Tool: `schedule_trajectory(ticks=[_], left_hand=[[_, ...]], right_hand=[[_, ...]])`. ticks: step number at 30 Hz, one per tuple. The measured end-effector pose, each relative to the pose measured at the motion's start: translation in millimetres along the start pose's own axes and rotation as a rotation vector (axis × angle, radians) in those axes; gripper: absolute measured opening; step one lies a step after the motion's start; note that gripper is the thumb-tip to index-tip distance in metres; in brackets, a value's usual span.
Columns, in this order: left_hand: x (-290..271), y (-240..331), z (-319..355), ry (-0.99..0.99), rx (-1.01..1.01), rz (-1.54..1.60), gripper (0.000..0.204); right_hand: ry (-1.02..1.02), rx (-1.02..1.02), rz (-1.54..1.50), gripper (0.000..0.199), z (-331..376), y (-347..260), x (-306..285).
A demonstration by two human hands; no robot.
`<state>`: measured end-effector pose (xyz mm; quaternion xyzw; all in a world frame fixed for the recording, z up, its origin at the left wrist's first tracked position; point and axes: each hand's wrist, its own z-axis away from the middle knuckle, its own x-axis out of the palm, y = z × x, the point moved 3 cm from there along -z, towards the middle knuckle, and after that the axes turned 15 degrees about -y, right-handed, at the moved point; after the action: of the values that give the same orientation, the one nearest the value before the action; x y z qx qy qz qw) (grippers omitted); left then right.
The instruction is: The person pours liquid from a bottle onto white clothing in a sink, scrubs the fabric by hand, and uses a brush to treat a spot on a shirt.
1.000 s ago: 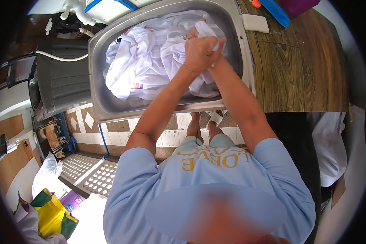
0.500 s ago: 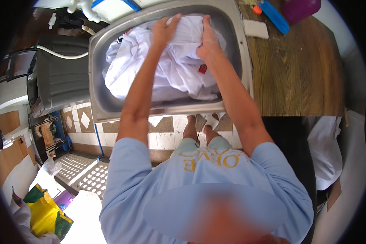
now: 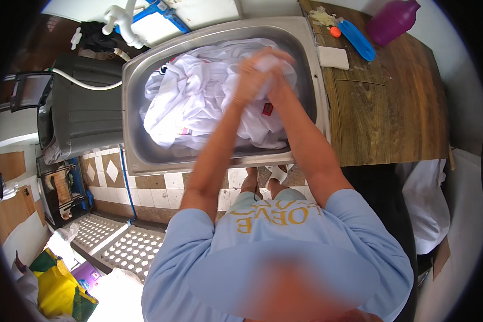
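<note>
Beside the wood-grain counter [image 3: 392, 118], the metal sink [image 3: 317, 96] holds white laundry [image 3: 182, 91], where I see left hand [image 3: 252, 78] and right hand [image 3: 278, 75] pressed together, blurred, seemingly with cloth between them, finger grip unclear.

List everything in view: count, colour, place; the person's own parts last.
Sink: 1, metallic, upper centre
Cloth heap: 1, white, in sink
Tag: 1, red, on cloth heap
Tap: 1, white, behind sink
Hose: 1, white, left
Ribbed unit: 1, grey, left
Counter: 1, brown, right
Block: 1, off-white, on counter
Round piece: 1, orange, on counter
Long piece: 1, blue, on counter
Bottle: 1, purple, on counter
Bag: 1, yellow-green, lower left
Perforated panels: 2, grey, lower left
Floor tiles: many, white and brown, below sink
Hanging cloth: 1, white, right
Shirt: 1, light blue, lower centre
Left hand: 1, bare, over sink
Right hand: 1, bare, over sink
</note>
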<state>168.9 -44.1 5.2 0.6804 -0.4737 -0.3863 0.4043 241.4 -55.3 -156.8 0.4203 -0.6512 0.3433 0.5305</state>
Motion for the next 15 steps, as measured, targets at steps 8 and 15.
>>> schedule_trajectory(ticks=[8,15], left_hand=[[-46,-43,-17,0.284,-0.321,-0.794,0.031],[-37,-57,-24,0.236,-0.153,-0.821,0.032]], right_hand=[[0.459,0.028,0.442,0.049,5,34,111],[-0.112,-0.070,0.101,0.053,6,10,46]])
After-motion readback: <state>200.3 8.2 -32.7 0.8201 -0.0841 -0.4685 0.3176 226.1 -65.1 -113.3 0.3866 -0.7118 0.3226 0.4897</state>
